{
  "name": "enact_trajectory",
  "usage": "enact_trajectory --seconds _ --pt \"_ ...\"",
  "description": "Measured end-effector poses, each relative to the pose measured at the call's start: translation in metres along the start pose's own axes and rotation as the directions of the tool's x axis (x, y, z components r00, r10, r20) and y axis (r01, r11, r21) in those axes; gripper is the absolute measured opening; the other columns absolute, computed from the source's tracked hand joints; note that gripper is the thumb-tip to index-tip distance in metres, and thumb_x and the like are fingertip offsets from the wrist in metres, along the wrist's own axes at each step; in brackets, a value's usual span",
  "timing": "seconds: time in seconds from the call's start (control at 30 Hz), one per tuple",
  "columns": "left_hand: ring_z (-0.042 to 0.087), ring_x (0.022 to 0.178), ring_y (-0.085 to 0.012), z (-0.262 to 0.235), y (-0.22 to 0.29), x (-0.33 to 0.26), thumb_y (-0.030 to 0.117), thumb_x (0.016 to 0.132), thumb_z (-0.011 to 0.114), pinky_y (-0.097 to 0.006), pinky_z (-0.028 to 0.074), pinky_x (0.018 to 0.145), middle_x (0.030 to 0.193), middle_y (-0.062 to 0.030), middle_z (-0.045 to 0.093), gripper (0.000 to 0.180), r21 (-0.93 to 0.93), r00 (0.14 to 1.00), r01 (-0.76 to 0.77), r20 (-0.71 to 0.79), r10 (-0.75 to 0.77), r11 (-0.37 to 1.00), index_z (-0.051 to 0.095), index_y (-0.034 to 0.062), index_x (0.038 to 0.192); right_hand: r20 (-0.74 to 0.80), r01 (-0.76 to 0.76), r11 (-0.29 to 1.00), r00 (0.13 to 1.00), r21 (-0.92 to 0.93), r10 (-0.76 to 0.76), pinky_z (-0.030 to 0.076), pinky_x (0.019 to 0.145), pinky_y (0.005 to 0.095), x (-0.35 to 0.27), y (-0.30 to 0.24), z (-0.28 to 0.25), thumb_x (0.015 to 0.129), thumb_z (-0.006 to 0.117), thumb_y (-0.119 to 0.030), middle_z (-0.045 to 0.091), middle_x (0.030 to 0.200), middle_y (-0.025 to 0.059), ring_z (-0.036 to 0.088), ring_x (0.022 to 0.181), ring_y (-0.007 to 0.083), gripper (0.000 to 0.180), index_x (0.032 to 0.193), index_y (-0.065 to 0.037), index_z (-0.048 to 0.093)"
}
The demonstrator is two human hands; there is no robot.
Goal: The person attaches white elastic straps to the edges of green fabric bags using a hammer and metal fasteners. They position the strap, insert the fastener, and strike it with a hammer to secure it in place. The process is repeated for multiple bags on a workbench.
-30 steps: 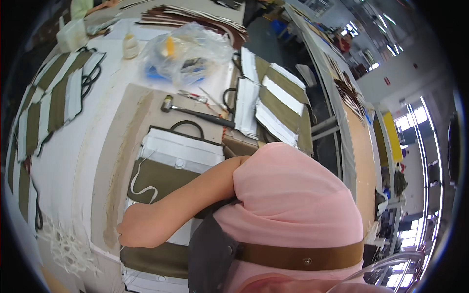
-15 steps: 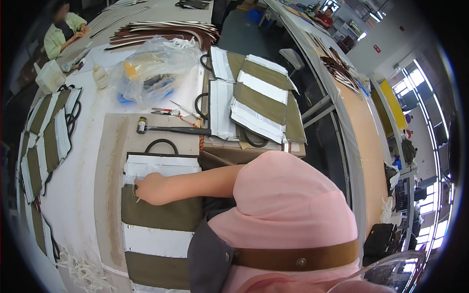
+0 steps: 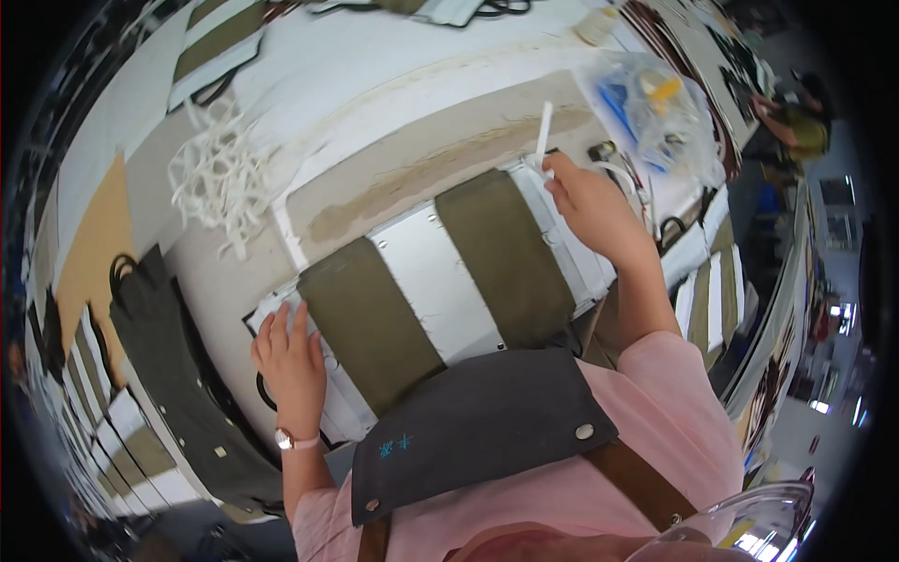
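Note:
In front of me lies a fabric bag panel (image 3: 365,309) with olive and white bands, metal studs along the white middle band and a dark handle at its left end. My left hand (image 3: 292,356) rests on its white left end, fingers spread and holding nothing. At the far right end my right hand (image 3: 588,204) pinches a narrow white strip (image 3: 545,129), which stands up from the fingers. Whether the strip's lower end still touches the panel is hidden by the fingers.
A tangle of white strips (image 3: 220,178) lies beyond the panel's left end. Dark bags (image 3: 192,384) are at the left. A clear plastic bag (image 3: 688,131) and a hammer head (image 3: 601,150) lie beyond my right hand. Striped panels (image 3: 707,281) sit at right; another person (image 3: 796,126) is farther off.
My view has swung left over the panel, and my left hand has come into sight on it. My right hand, earlier low on the panel's white end, now holds up a white strip.

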State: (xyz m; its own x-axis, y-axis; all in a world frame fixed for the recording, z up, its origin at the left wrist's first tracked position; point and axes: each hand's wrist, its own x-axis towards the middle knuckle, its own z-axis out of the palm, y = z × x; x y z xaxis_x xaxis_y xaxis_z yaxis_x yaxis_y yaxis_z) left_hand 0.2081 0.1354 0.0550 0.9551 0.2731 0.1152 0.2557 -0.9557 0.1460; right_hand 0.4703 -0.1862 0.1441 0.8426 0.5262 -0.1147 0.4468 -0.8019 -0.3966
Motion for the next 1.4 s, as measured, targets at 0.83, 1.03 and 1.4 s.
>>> enact_trajectory --seconds 0.83,1.03,1.4 --pt "0.059 0.07 -0.0188 -0.011 -0.002 0.018 0.008 0.09 0.071 -0.031 0.047 0.064 0.077 -0.0069 0.062 0.007 -0.927 0.975 0.038 0.116 0.189 0.373 0.071 0.0029 0.094 0.662 0.163 0.88 0.602 0.447 -0.448 0.047 0.061 0.0367 0.02 -0.157 0.09 0.098 0.059 -0.016 0.062 0.07 0.0121 0.063 0.065 0.0261 0.012 0.097 -0.004 0.061" --pt "0.059 0.07 -0.0242 -0.03 -0.039 0.018 0.01 0.092 0.067 -0.034 0.047 0.063 0.077 -0.0082 0.063 0.008 -0.905 0.954 0.235 0.286 0.096 0.354 0.068 0.0029 0.089 0.861 0.062 0.98 0.469 0.191 -0.197 0.046 0.062 0.0429 0.044 -0.095 0.043 0.092 0.067 -0.022 0.064 0.075 0.0144 0.064 0.071 0.0312 0.019 0.098 -0.005 0.062" --pt "0.06 0.075 -0.0315 -0.013 -0.015 0.017 0.014 0.092 0.065 -0.041 0.047 0.066 0.079 -0.0101 0.061 0.01 -0.729 0.964 0.094 0.237 0.121 0.678 0.066 0.0055 0.088 0.458 0.41 0.779 0.641 0.473 -0.616 0.047 0.098 0.04 0.037 -0.133 0.107 0.092 0.069 -0.021 0.062 0.125 0.0168 0.059 0.117 0.0322 0.043 0.13 -0.005 0.06"
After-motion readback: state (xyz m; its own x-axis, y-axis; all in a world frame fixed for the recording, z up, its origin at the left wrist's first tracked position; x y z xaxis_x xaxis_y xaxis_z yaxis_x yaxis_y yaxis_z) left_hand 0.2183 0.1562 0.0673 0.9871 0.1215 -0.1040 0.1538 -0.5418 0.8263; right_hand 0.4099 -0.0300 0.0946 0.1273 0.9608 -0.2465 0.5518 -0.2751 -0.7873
